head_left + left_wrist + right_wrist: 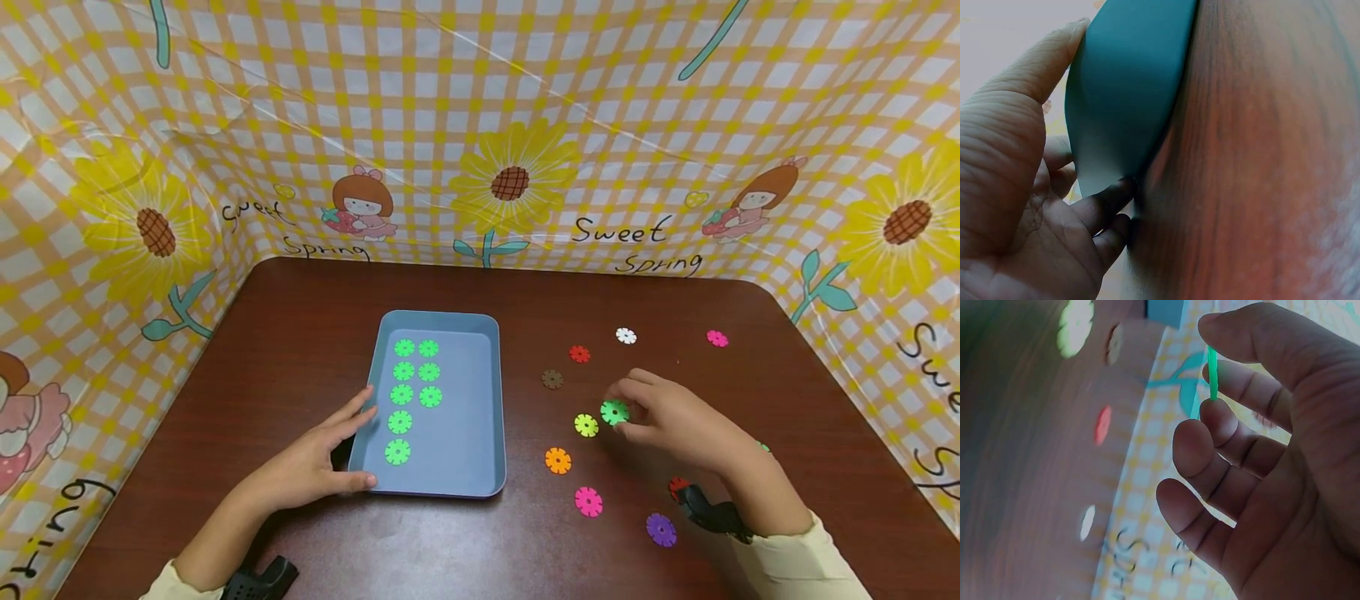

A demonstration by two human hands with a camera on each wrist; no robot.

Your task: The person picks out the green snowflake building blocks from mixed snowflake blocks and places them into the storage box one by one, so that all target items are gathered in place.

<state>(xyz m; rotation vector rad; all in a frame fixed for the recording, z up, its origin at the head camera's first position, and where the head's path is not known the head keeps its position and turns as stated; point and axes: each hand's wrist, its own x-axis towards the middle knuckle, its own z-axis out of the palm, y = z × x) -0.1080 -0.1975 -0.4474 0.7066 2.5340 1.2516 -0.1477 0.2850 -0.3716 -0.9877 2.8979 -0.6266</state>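
Observation:
A blue-grey tray [465,450] holds several green notched plastic discs [400,422] in two columns on its left side. My left hand [307,462] rests on the tray's near left corner, thumb at the front rim and fingertips along the left rim. In the left wrist view, the thumb touches the top edge of the tray wall [1129,75] and lower fingers lie against its side. Right of the tray, my right hand [671,417] pinches a green disc [614,412] between thumb and fingers above the table. The right wrist view shows this disc [1213,374] edge-on.
Loose discs lie around the right hand: yellow [587,425], orange [558,460], pink [588,502], purple [662,530], brown [552,379], red [580,354], white [626,336] and another pink disc [717,338]. A checked cloth [420,108] surrounds the brown table [315,333].

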